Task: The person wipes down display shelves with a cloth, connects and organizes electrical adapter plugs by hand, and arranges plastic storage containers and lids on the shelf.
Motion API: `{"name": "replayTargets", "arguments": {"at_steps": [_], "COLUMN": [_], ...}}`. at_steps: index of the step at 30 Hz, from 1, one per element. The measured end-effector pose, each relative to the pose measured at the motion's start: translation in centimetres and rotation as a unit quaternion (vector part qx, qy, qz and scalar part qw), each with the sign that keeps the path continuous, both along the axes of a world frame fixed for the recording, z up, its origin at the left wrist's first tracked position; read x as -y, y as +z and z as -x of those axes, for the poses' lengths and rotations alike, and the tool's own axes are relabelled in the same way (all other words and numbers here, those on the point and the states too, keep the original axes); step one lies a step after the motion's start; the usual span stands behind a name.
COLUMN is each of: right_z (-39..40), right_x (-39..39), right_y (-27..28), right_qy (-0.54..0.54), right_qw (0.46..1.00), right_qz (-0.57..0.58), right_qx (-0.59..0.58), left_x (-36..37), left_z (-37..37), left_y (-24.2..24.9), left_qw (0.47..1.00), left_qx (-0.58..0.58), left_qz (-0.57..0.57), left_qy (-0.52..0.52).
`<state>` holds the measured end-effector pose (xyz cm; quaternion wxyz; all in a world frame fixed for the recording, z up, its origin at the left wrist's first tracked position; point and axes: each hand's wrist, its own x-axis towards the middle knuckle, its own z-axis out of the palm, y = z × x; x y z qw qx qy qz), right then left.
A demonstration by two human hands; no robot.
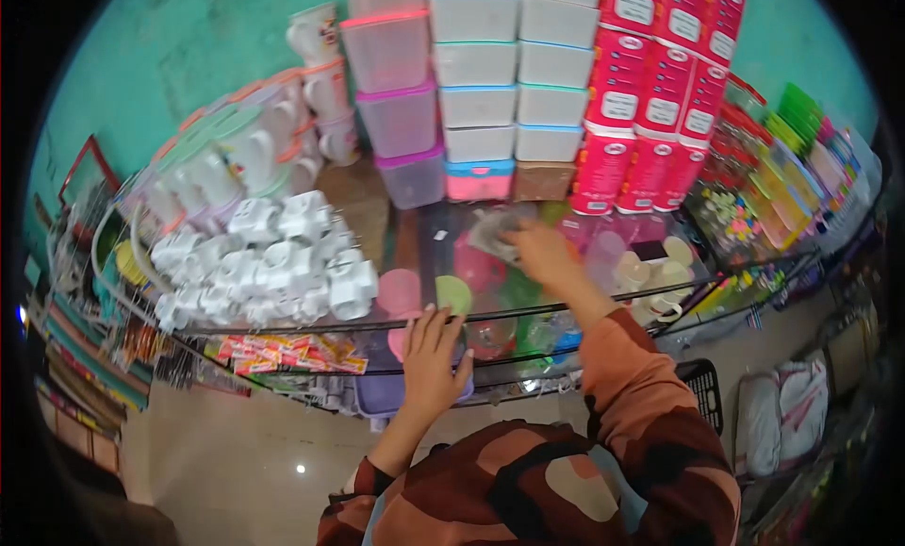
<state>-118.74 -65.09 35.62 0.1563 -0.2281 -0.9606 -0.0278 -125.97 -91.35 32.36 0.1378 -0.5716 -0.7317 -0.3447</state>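
My right hand [547, 252] presses a crumpled greyish cloth [494, 235] against the see-through shelf top [424, 237], in front of the stacked boxes. My left hand [434, 350] lies at the shelf's front edge with its fingers stretched and apart, holding nothing. Near its fingertips, a pink round item [400, 291] and a green round item [453, 294] show, seemingly through the shelf top. Part of the cloth is hidden under my right fingers.
White plug-like pieces [283, 263] are heaped on the left, before white pitchers [247, 150]. Behind stand purple-lidded containers [401, 126], white boxes [474, 107] and pink cartons [617, 84]. Cream-coloured items [665, 277] lie right of my right hand. A black rail [509, 312] runs along the front.
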Motion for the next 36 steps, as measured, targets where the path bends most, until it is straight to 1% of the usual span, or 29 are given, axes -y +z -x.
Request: {"name": "replayTargets", "arguments": {"at_steps": [1,2,3,4,6,7,9,10,11,12,13,14,15,16,17,19,20,21,22,24,25,27,29,30,31,32,33,34,36], "right_z": [-3.2,-6.8,-10.7,-14.1,-19.8,-21.2,-23.4,-22.6,-20.8,-19.2,-17.2,-14.4,-13.4,-13.1,-13.6,-15.8,-17.8,-19.3,-21.9,-25.2,-25.0,-24.2,-21.6,-18.9,-16.4,-14.6,-13.6,-13.9,-15.9], "right_x": [-2.4,-5.4,-9.0,-10.8,-13.7,-14.4,-15.2,-16.2,-16.8,-15.9,-12.7,-10.4,-8.0,-6.5,-7.1,-9.9,-10.9,-13.3,-14.8,-16.4,-16.6,-14.9,-12.8,-9.6,-4.3,-0.8,1.0,0.4,-2.3], "right_y": [0.1,-0.9,-2.5,-2.0,-0.4,-0.5,-0.3,-1.0,-2.2,-3.6,-3.4,-3.4,-2.5,-1.7,-2.0,-2.6,-1.6,-1.1,-0.9,-0.7,-1.0,-0.8,-3.7,-3.4,-1.1,-0.5,-0.4,-0.6,-0.9], "right_qy": [-0.057,-0.096,-0.094,-0.185,-0.318,-0.325,-0.412,-0.425,-0.438,-0.325,-0.258,-0.243,-0.127,-0.008,-0.007,-0.083,-0.127,-0.164,-0.287,-0.378,-0.370,-0.433,-0.267,-0.186,-0.136,-0.047,0.043,0.043,0.026], "right_qw": [0.998,0.995,0.991,0.981,0.947,0.945,0.902,0.901,0.898,0.943,0.956,0.968,0.985,0.986,0.986,0.993,0.987,0.984,0.957,0.921,0.925,0.899,0.964,0.971,0.987,0.994,0.990,0.989,0.988], "right_qz": [0.016,0.008,-0.040,-0.034,-0.031,-0.029,-0.114,-0.080,-0.046,-0.073,-0.138,-0.070,-0.090,-0.108,-0.103,-0.037,-0.063,-0.040,-0.028,-0.086,-0.088,-0.071,-0.009,0.122,0.066,0.046,0.026,0.028,0.098], "right_qx": [0.007,-0.018,-0.090,-0.034,0.013,0.016,-0.057,-0.026,0.003,-0.010,-0.012,-0.004,-0.068,-0.131,-0.133,-0.069,-0.073,-0.058,-0.010,-0.028,-0.026,0.013,-0.012,-0.085,-0.046,-0.090,-0.135,-0.137,-0.118], "left_x": [-0.5,-0.7,-0.9,-1.2,-1.7,-2.0,-2.6,-2.9,-3.1,-3.4,-3.5,-3.7,-3.7,-3.8,-3.8,-3.8,-3.8,-3.9,-3.9,-3.9,-4.0,-4.1,-4.2,-4.3,-4.4,-4.4,-4.4,-4.3,-4.1], "left_z": [0.0,-0.1,-0.3,-0.4,-0.6,-0.8,-1.1,-1.3,-1.3,-1.4,-1.5,-1.5,-1.6,-1.6,-1.7,-1.9,-1.8,-1.8,-1.9,-2.0,-2.0,-2.0,-2.0,-2.1,-2.2,-2.2,-2.2,-2.2,-2.3], "left_y": [-0.9,-1.2,-1.4,-1.7,-2.6,-3.0,-3.6,-4.0,-4.5,-4.8,-4.9,-5.1,-5.3,-5.4,-5.3,-5.2,-5.2,-5.3,-5.3,-5.2,-5.2,-5.4,-5.4,-5.5,-5.5,-5.5,-5.4,-5.3,-5.0], "left_qw": [1.000,1.000,1.000,0.999,0.999,0.998,0.995,0.995,0.992,0.988,0.986,0.986,0.984,0.982,0.982,0.981,0.981,0.980,0.979,0.977,0.977,0.977,0.975,0.975,0.975,0.975,0.975,0.975,0.977], "left_qx": [-0.002,-0.002,-0.017,-0.031,-0.031,-0.031,-0.040,-0.043,-0.058,-0.073,-0.082,-0.086,-0.085,-0.083,-0.086,-0.093,-0.094,-0.096,-0.098,-0.095,-0.090,-0.085,-0.087,-0.092,-0.090,-0.087,-0.086,-0.088,-0.086], "left_qz": [0.010,0.007,0.006,0.005,-0.001,-0.013,-0.031,-0.031,-0.046,-0.063,-0.067,-0.067,-0.069,-0.070,-0.065,-0.056,-0.053,-0.057,-0.062,-0.062,-0.072,-0.081,-0.084,-0.087,-0.087,-0.088,-0.088,-0.086,-0.082], "left_qy": [0.007,-0.002,0.019,0.040,0.039,0.058,0.090,0.082,0.102,0.122,0.128,0.125,0.138,0.153,0.153,0.160,0.163,0.165,0.167,0.179,0.180,0.178,0.184,0.184,0.182,0.182,0.184,0.184,0.179]}}
